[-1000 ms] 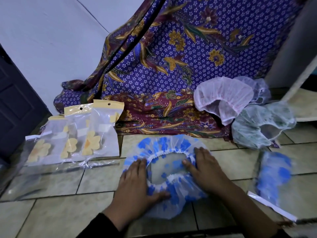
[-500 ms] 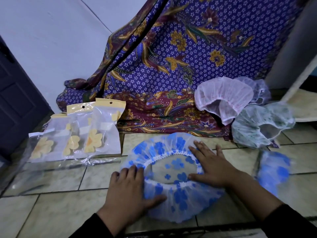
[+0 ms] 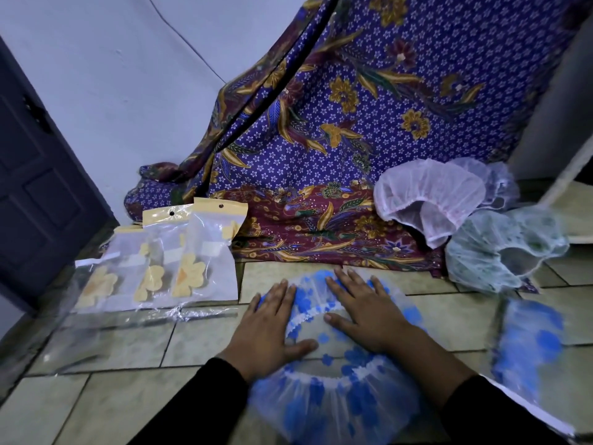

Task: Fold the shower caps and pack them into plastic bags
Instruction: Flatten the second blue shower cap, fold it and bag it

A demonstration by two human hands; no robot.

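A big purple batik cloth [image 3: 385, 123] hangs against the wall and spills onto the tiled floor [image 3: 128, 348]. On the tiles in front of the person lies the blue-flowered shower cap [image 3: 337, 406], opening up. Pink [image 3: 426, 200] and green [image 3: 500, 252] caps sit loose to the right, and filled plastic bags [image 3: 192, 261] lean at the left. The left hand [image 3: 266, 329] and right hand [image 3: 365, 313] press flat on the blue cap's far edge, fingers straight.

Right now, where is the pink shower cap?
In the head view, the pink shower cap lies on the right, against the purple patterned cloth, just up and left of the green-speckled cap.
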